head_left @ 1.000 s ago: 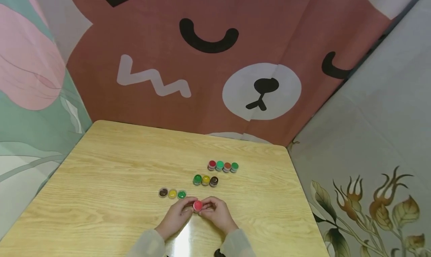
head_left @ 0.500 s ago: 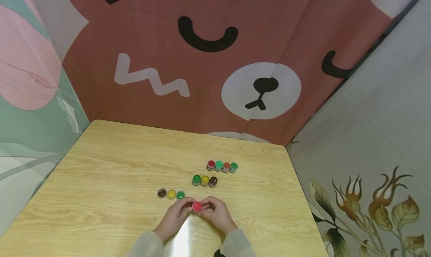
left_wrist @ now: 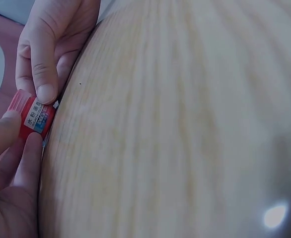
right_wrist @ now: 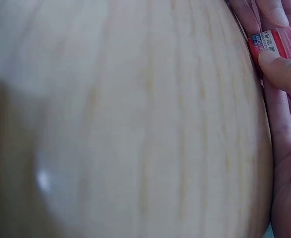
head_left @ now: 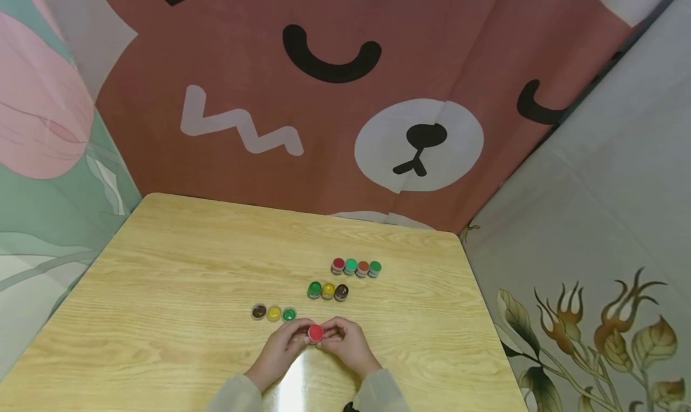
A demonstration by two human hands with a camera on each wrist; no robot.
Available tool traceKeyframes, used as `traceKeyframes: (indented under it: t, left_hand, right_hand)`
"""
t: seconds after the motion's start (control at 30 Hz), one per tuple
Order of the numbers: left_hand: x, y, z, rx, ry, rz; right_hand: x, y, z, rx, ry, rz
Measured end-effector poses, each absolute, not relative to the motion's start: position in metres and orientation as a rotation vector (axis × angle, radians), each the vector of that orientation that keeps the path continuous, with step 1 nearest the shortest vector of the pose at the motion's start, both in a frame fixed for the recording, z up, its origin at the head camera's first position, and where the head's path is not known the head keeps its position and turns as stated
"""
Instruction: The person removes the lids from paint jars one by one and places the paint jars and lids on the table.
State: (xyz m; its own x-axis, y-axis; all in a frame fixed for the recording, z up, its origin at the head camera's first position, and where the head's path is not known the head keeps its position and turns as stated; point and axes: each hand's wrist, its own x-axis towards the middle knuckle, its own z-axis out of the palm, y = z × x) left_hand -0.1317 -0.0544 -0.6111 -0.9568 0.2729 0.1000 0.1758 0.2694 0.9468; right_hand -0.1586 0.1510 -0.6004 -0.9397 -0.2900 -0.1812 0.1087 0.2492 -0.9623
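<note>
A small red paint pot [head_left: 315,333] with a printed label and a ridged red lid is held between both hands near the table's front. My left hand [head_left: 281,349] grips it from the left, thumb on one side and fingers on the other. From the right, my right hand [head_left: 348,346] pinches it between thumb and fingers. In the left wrist view the pot [left_wrist: 35,118] lies tilted close to the tabletop, its lid on. Just beyond the left fingertips are a green lid [head_left: 288,314], a yellow lid [head_left: 274,313] and a brown lid [head_left: 259,311], in a row.
Behind the hands, three uncovered paint pots stand in a row: green [head_left: 314,289], yellow [head_left: 328,290] and dark brown [head_left: 341,292]. Farther back is a row of several lidded pots, among them a dark red one [head_left: 338,265]. Printed curtains [head_left: 243,178] border the wooden table [head_left: 162,268].
</note>
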Motion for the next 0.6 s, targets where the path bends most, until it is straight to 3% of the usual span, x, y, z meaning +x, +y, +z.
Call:
traceKeyframes:
  t: [0.6]
  left_hand:
    - [-0.131,-0.0553,-0.6124,0.516,2.568,1.69]
  right_hand:
    - [-0.1572,0.1496,-0.5959,-0.182,2.245,-1.712]
